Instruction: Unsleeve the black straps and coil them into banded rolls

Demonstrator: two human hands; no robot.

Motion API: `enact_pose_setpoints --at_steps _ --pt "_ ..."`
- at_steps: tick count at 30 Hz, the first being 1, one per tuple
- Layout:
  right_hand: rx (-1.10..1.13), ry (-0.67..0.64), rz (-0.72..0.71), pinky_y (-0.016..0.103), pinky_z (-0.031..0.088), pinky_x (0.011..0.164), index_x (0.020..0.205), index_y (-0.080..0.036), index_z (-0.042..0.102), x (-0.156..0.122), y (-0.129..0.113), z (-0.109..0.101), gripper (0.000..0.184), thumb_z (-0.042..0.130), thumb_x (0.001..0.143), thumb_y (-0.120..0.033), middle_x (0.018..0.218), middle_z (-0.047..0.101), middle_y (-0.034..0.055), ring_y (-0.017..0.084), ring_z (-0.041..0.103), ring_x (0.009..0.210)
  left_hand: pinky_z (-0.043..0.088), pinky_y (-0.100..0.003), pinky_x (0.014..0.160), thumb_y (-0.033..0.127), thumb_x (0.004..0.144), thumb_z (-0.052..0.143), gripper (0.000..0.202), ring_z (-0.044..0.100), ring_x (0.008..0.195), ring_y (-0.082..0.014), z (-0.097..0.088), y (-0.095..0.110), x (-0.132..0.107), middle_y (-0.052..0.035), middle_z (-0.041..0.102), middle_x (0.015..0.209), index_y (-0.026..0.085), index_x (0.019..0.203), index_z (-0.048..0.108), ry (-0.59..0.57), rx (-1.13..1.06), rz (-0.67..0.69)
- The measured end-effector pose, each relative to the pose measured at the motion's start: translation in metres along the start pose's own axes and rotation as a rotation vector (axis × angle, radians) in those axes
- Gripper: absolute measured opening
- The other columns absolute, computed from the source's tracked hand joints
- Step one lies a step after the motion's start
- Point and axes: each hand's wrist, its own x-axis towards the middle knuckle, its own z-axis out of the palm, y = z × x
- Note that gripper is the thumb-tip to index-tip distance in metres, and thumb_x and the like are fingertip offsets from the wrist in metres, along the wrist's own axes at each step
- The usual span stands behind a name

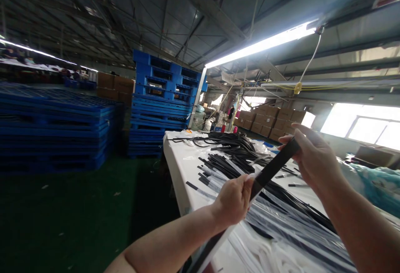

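A flat black strip [272,167] slants up in front of me, above the table. My left hand [235,200] is closed around its middle, where thin whitish plastic shows at the fingers. Below that hand the strip seems to lie in a clear plastic sleeve and runs down out of view. My right hand [314,156] pinches the upper end between thumb and fingers. Under my hands, several black strips in clear sleeves [215,173] lie spread on the white table [178,169]. Loose black strips [231,139] are heaped farther back.
White plastic material [259,248] lies at the near table edge. Blue pallets [162,110] are stacked beyond the table, with another pallet stack [53,127] at left. Cardboard boxes [265,118] stand behind. A teal patterned bundle [375,181] is at right. A lit tube lamp [262,46] hangs overhead.
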Motion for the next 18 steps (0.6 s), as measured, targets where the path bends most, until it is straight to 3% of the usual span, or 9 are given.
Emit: enact_pose_setpoints --at_steps 3,6,12,18 --pt "-0.060 -0.049 -0.026 0.030 0.048 0.053 0.126 -0.023 0.057 -0.003 0.000 0.007 0.062 0.077 0.073 -0.049 0.071 0.068 0.0035 0.019 0.063 0.054 0.035 -0.027 0.050 0.060 0.098 0.024 0.052 0.050 0.047 -0.0153 -0.003 0.006 0.002 0.0008 0.051 0.053 0.022 0.080 0.055 0.029 0.029 0.049" --pt "-0.148 -0.112 -0.060 0.030 0.049 0.053 0.109 -0.021 0.064 -0.016 0.005 0.019 0.051 0.072 0.075 -0.059 0.074 0.069 0.0040 0.020 0.063 0.058 0.038 -0.027 0.052 0.058 0.098 0.026 0.051 0.053 0.051 -0.0164 -0.007 0.014 0.008 -0.0001 0.053 0.055 0.021 0.085 0.058 0.064 0.023 0.068" --pt "-0.415 -0.248 -0.251 0.037 0.051 0.079 0.091 -0.024 0.069 -0.042 0.021 0.036 0.041 0.055 0.087 -0.062 0.082 0.073 0.0059 0.025 0.067 0.081 0.041 -0.027 0.053 0.058 0.098 0.025 0.052 0.058 0.055 -0.0184 -0.016 0.025 0.023 -0.0018 0.057 0.056 0.020 0.093 0.060 0.126 -0.012 0.091" --pt "-0.381 -0.284 -0.221 0.035 0.049 0.084 0.092 -0.025 0.070 -0.054 0.030 0.041 0.038 0.055 0.088 -0.059 0.086 0.074 0.0059 0.025 0.067 0.087 0.040 -0.027 0.051 0.059 0.098 0.025 0.054 0.060 0.055 -0.0187 -0.017 0.022 0.024 -0.0031 0.058 0.055 0.020 0.085 0.060 0.153 0.005 0.060"
